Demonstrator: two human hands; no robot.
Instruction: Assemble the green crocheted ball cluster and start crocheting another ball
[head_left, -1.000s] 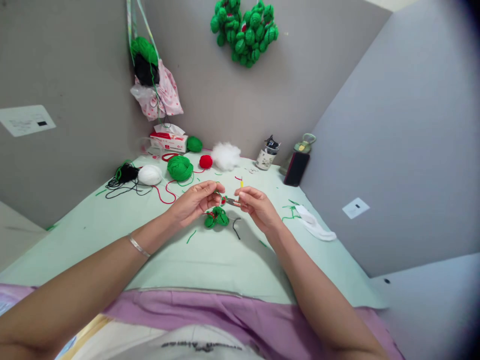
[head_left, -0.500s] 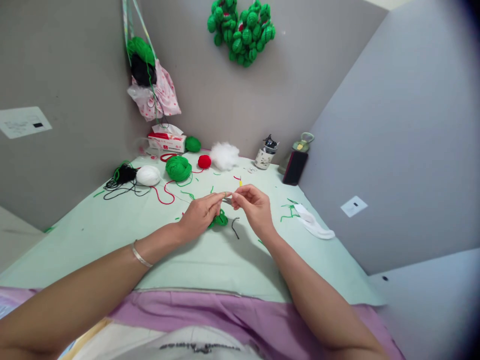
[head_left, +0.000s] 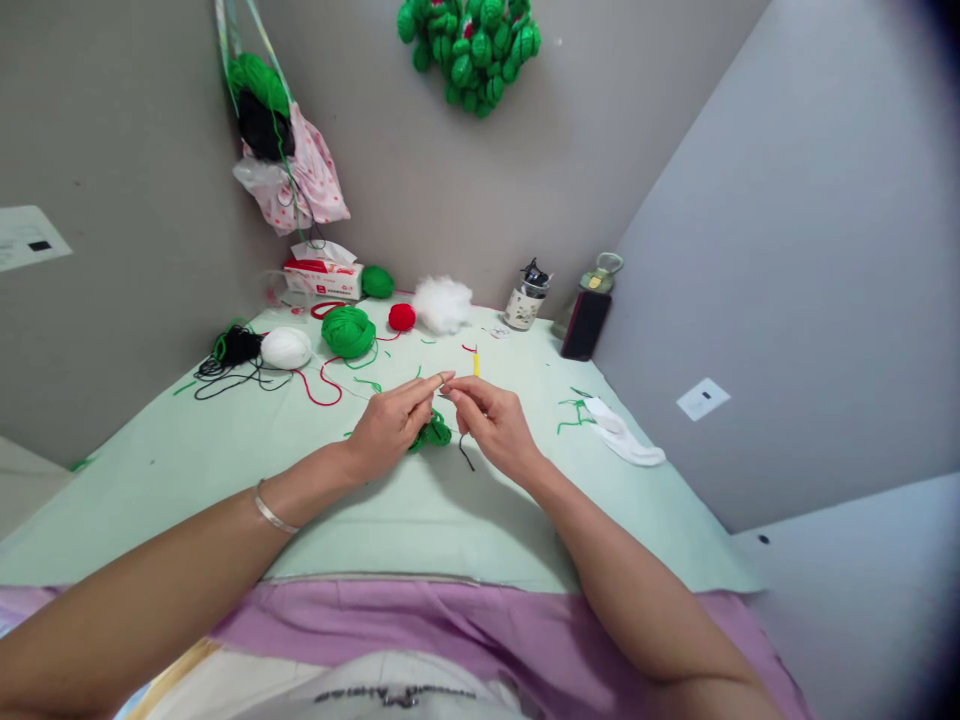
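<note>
My left hand (head_left: 394, 425) and my right hand (head_left: 491, 425) meet above the pale green table cover (head_left: 225, 470), fingertips pinched together around a small thing too tiny to name. Both hands are closed. Just below them a small green crocheted piece (head_left: 433, 433) lies on the cover, partly hidden by my left hand. A short black thread (head_left: 465, 455) lies beside it. A yellow-handled crochet hook (head_left: 476, 362) lies just beyond my hands.
Yarn balls sit at the back left: black (head_left: 238, 345), white (head_left: 285, 348), green (head_left: 349, 332), red (head_left: 402, 317). White stuffing (head_left: 442, 304), a tissue box (head_left: 322, 278), a jar (head_left: 523, 305) and a dark bottle (head_left: 586, 322) stand by the wall. A white cloth (head_left: 622, 445) lies at right.
The hands came closer together and dropped slightly toward the table. The red-and-green bit seen between the fingers earlier no longer shows. The view shifted a little.
</note>
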